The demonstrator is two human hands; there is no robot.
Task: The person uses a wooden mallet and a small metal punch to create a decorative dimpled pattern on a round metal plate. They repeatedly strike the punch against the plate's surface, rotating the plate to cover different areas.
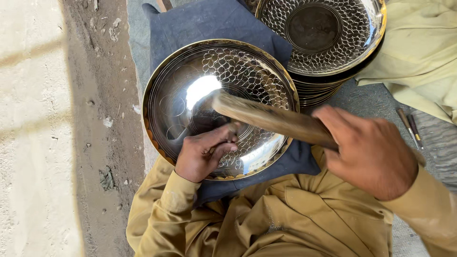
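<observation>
— Right, we look straight down on a person in mustard-yellow clothes, seated, with a round brass plate [209, 90] resting on a dark blue cloth [204, 24] across the lap. What do the hands do?

— Well, the left hand [202, 154] sits on the near part of the plate, fingers [223, 147] curled tight and pinched together. They seem to grip a small tool, though it is too hidden to name. The right hand [371, 150] is closed firmly around the wooden handle of a hammer [266, 116].

— Where does the hammer point?

— Its handle runs up and left from the fist, across the plate, and the blurred end sits over the shiny centre, just above the left fingers. Whether it touches anything, I cannot tell.

— And the plate itself?

— Polished, with a gold rim, and a pattern of overlapping scale-like circles covers the far and right part. The left part is smoother, with only a few faint circles and a bright glare spot.

— Anything around it?

— Yes, a stack of brass plates [328, 33] stands just behind, upper right, its top one fully patterned with a plain dark centre, its edge close to the worked plate. Pale yellow cloth [423, 52] lies at the far right. Two thin metal tools [409, 126] lie on grey ground beside the right wrist. To the left runs dusty concrete floor [38, 143] with scattered chips.
</observation>
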